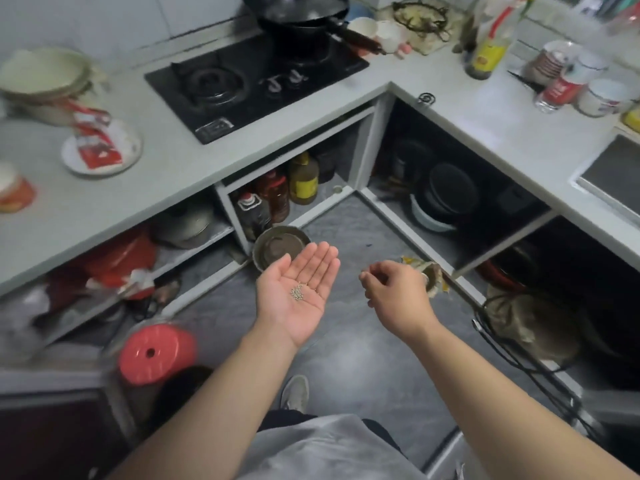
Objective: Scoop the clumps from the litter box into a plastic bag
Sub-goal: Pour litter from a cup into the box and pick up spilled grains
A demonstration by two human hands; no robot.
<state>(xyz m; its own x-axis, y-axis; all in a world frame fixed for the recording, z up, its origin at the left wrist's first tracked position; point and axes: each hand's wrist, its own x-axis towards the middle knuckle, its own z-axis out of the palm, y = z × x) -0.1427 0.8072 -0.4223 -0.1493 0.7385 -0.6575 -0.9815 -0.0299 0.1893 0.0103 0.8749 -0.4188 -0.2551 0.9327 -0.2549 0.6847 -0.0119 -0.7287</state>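
An L-shaped grey counter [180, 174] runs from the left edge across the top of the frame and down the right side, with open shelves beneath it. Set into it at upper centre is a black hob [256, 84], and a black wok [298, 12] stands on the hob's far burner at the top edge. The grey floor [346, 358] fills the lower middle. At lower left a red stool [156, 355] stands on the floor. Under the counter at centre, several bottles [277, 195] stand on a shelf, and a round metal bowl [280, 247] sits on the floor just in front of them. At upper left a white plate [104, 150] on the counter carries a red packet [97, 147].

Both hands reach out over the floor at centre. The left hand [299, 292] lies flat, palm up, fingers straight and together, and a small heap of grey granules [297, 292] rests in the middle of the palm (too small to tell what they are). The right hand [394, 292], just beside it but apart, is turned back up with fingers loosely curled, holding nothing that can be seen. No litter box or plastic bag can be made out.
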